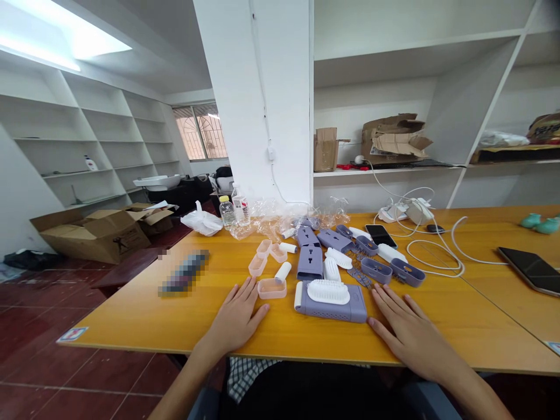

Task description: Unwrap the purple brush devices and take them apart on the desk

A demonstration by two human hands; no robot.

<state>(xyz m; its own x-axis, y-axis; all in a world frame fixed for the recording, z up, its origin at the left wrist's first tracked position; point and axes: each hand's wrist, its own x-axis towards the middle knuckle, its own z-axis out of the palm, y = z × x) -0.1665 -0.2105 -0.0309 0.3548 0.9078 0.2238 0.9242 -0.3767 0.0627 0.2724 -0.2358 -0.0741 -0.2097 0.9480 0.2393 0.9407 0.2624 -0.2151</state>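
My left hand [238, 319] lies flat on the table, fingers stretched out, just left of a pale pink plastic tray [272, 296]. Over on the other side, my right hand [406, 332] also rests flat, its thumb close to a purple plastic case [335, 314]. A white bristle brush [328, 291] lies bristles up on that case. Beyond it are more purple housings [310, 269], another white brush [338, 258], a white cylinder [283, 272] and purple oval cups [376, 270]. Neither hand holds anything.
Crumpled clear plastic bags [271, 219] and bottles [227, 213] stand at the back. White cables [437, 274] loop on the right, near a phone [380, 235] and a tablet [531, 268]. A pixelated patch [184, 273] covers something on the left. Cardboard boxes [100, 233] sit on the floor.
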